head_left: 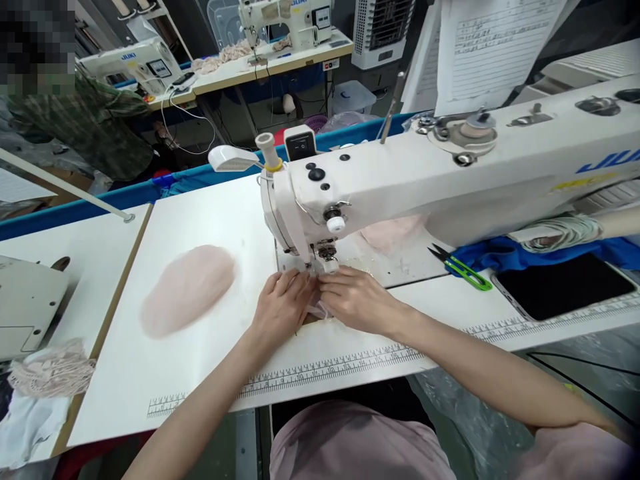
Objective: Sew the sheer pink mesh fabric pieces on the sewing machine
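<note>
Between left hand [283, 303] and right hand [356, 300], near the sewing machine [415, 170], lies sheer fabric [319, 310]; whether either clamps it, I cannot tell.

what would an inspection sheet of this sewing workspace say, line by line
Surface: white table with ruler markings along its near edge
Materials: sheer pale fabric at the sewing machine; pale pink piece lying flat to the left
Clutter: green-handled snips, phone and blue cloth at right
Hands: left hand and right hand at the fabric; fingertips partly hidden
Cables: dark cables below the table at right; white cable farther back
Surroundings: co-worker in a patterned top, other sewing machines
</note>
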`<state>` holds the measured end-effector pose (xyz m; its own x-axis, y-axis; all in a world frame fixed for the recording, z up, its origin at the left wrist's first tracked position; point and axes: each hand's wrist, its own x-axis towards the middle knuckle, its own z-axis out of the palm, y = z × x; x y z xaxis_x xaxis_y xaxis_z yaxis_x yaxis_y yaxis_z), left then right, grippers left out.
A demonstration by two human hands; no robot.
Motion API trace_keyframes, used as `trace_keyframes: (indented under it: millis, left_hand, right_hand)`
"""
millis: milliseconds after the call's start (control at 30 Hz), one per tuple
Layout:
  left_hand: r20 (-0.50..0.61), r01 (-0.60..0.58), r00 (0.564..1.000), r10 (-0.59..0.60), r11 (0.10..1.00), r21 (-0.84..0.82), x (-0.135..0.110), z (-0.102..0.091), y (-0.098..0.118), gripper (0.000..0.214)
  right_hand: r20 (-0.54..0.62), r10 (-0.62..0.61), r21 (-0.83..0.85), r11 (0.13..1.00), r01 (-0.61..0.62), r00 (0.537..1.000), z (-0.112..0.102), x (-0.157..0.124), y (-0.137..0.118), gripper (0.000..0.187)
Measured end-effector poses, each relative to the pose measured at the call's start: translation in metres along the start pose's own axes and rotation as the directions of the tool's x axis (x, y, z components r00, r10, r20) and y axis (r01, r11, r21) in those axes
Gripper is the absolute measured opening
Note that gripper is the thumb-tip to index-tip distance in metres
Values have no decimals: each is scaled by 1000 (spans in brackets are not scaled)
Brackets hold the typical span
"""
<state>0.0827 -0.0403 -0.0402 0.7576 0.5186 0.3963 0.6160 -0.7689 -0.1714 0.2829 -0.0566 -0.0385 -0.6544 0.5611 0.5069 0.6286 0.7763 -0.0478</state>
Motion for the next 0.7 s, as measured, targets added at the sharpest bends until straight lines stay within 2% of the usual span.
trace_keyframes:
  millis: [400, 700]
  left_hand:
    - [15, 23, 1000, -22, 995, -98, -5, 0, 2, 34]
    - [15, 31, 999, -30, 997, -70, -5, 2, 2, 31]
  right_hand:
    - [28, 34, -9, 999, -34, 999, -5, 1, -1, 24]
    - [9, 39, -7, 999, -39, 999, -3, -1, 1, 24]
